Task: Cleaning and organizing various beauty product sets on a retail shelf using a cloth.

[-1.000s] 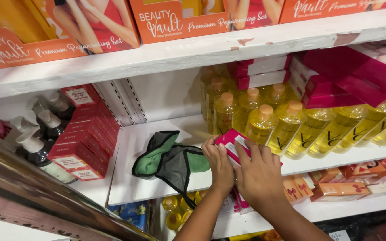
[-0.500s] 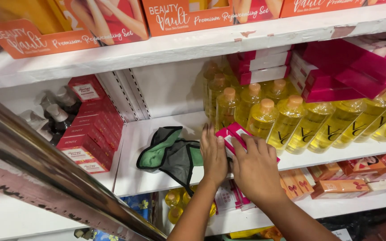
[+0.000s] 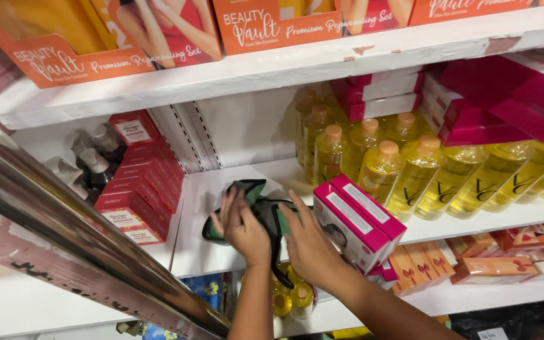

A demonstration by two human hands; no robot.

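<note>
Both hands, left [image 3: 242,225] and right [image 3: 308,242], press flat and open on the green cloth [image 3: 260,208] mid-shelf [image 3: 196,252], pink boxes [image 3: 357,223] tilted at the front edge unstraightened, shelf wiping judged partway

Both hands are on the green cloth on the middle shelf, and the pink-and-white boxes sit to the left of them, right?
Not quite. In the head view the left hand and right hand do rest on the green cloth on the middle shelf, but the pink-and-white boxes sit to the right of them, not the left.
</note>
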